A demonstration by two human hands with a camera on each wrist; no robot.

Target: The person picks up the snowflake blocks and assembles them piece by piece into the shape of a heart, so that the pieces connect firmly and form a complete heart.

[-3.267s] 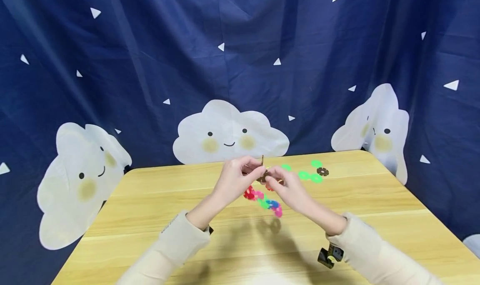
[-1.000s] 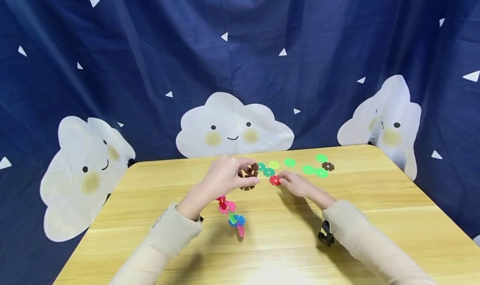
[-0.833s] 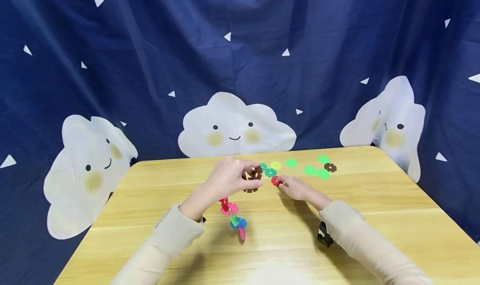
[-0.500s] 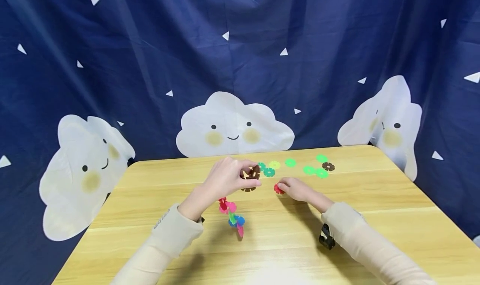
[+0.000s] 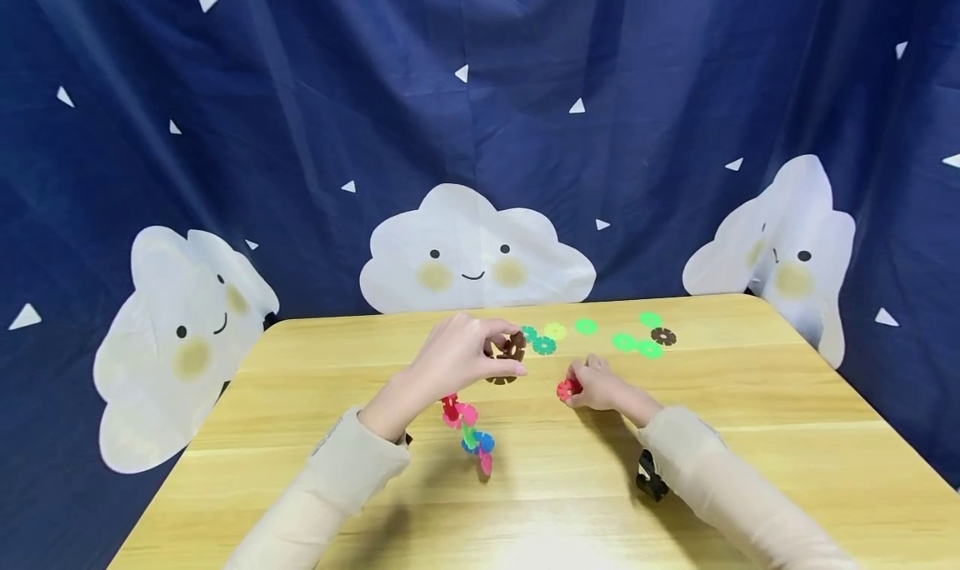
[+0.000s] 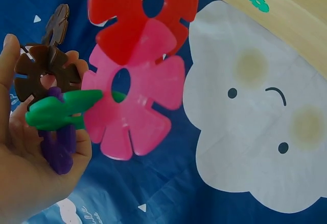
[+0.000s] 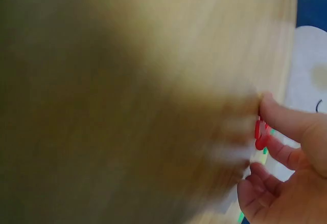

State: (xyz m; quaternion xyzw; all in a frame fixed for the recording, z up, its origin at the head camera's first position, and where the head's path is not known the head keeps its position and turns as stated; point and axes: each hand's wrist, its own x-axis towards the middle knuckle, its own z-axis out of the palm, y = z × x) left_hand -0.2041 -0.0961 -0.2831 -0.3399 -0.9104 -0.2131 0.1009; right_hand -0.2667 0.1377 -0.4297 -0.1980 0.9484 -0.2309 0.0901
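Observation:
My left hand [image 5: 453,356] pinches a chain of interlocking plastic snowflake discs by its brown discs [image 5: 513,350]. Pink, red, green and blue discs [image 5: 478,442] of the chain hang below the wrist over the table. Up close in the left wrist view, a brown disc [image 6: 36,83] meets a purple disc [image 6: 57,157], with green, pink [image 6: 153,81] and red [image 6: 120,9] ones beside it. To the right, my right hand [image 5: 597,386] pinches a single red snowflake disc [image 5: 565,390] low over the table. That disc shows nearly edge-on in the right wrist view.
Loose discs lie flat toward the table's back edge: teal [image 5: 544,346], yellow [image 5: 555,331], several bright green [image 5: 623,342] and one brown [image 5: 663,337]. A blue curtain with clouds [image 5: 477,249] hangs behind the wooden table [image 5: 720,437].
My right hand left the chain, took the red disc from beside the teal ones and drew it nearer me. My left hand moved the chain slightly left, then stayed nearly still.

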